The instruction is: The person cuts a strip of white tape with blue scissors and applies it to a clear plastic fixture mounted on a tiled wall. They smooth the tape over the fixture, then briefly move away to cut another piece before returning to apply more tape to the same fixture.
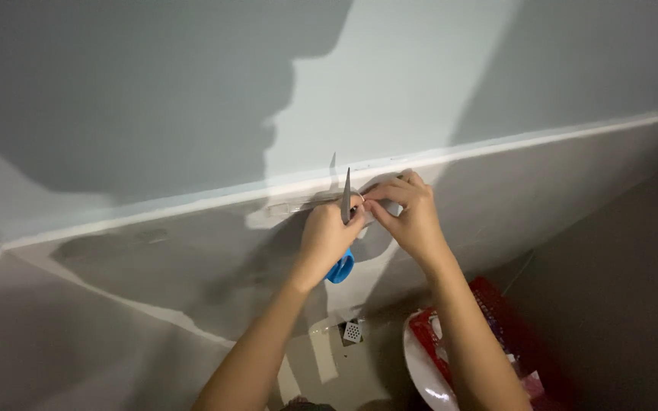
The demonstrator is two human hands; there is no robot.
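With the left hand [327, 240] closed around the blue-handled scissors [343, 228] just below the wall ledge [192, 204], the right hand [409, 217] pinching the tape [302, 204] should keep it taut, I'd say.

The left hand [327, 237] covers most of the scissors [342, 228]: only the blade tips above the fingers and a bit of blue handle below the palm show. What the right hand [409, 217] pinches is too small and too shaded to tell; it looks like a thin pale strip [298, 205] along the wall's ledge [192, 204], its end lost behind the fingers. Both forearms are cut off by the bottom edge. The red basket [496, 304] and the white basin [420, 373] are partly behind the right forearm and run off the frame. The small floor drain [352, 332] is blurred.
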